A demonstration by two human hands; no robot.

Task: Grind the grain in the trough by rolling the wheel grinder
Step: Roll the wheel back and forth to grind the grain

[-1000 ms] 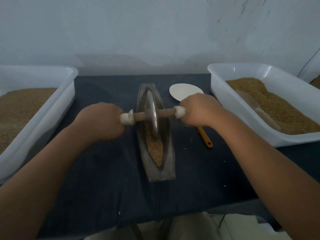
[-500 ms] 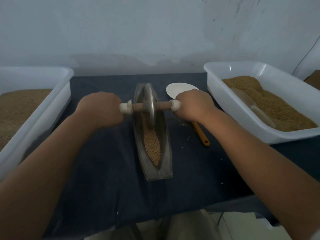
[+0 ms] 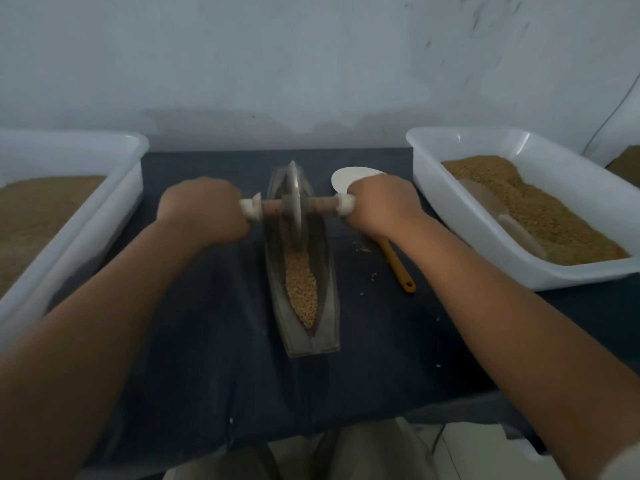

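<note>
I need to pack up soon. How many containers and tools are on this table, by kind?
tubs: 2, maybe a third at the right edge
trough: 1
wheel grinder: 1
spoon: 1
scoop: 1
total: 6

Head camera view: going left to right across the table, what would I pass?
left grain tub → left hand → wheel grinder → right hand → right grain tub
</note>
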